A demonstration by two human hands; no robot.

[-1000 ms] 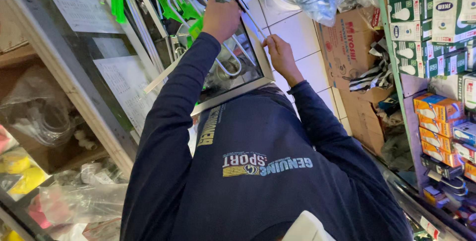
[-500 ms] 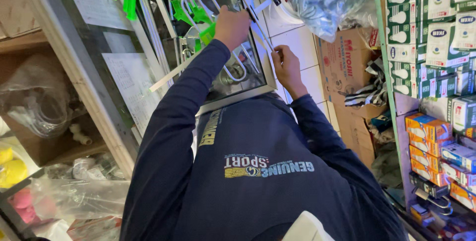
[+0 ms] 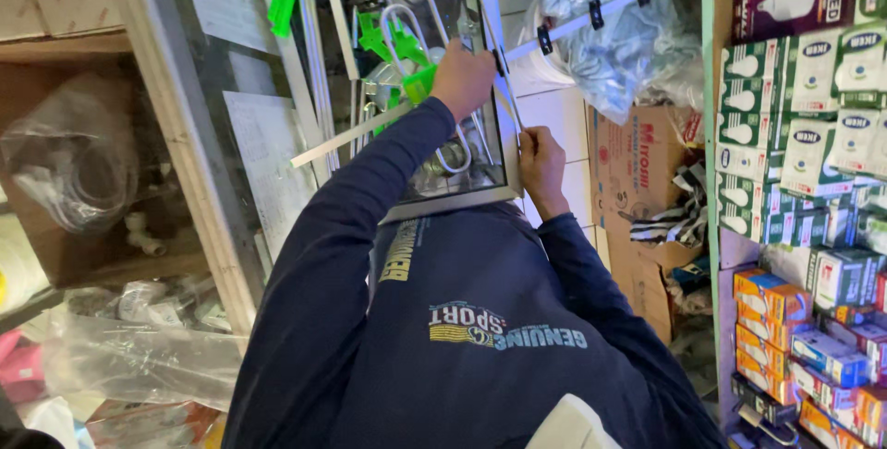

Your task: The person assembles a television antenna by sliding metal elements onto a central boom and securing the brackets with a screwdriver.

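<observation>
The person leaned over a glass-fronted display case (image 3: pixel 457 167) with a pale metal frame, both arms stretched forward toward twelve o'clock. The left hand (image 3: pixel 465 79) was closed as a fist at the case's upper part, apparently around a thin white bar (image 3: pixel 397 116) that ran slantwise from eight o'clock up to two o'clock; whether the fingers actually pinched the bar or only pressed on the glass could not be told. The right hand (image 3: pixel 540 167) lay just at three o'clock of the frame, fingers curled against its right edge, probably to steady that side while the other hand bore down from above. The two hands were apart, one on each side of the frame's right upright.

Under the glass, white hook-shaped loops (image 3: pixel 407 33) and green plastic pieces (image 3: pixel 393 47) lay crowded together, kept behind the pane. At two o'clock a white rail with black clips (image 3: pixel 601 15) crossed over a bundle wrapped in clear plastic (image 3: pixel 619 33). At three o'clock, shelves of small bulb cartons (image 3: pixel 804 135) stood stacked, faces outward for picking. A brown cardboard box (image 3: pixel 637 181) sat on the tiled floor between the case and those shelves.
</observation>
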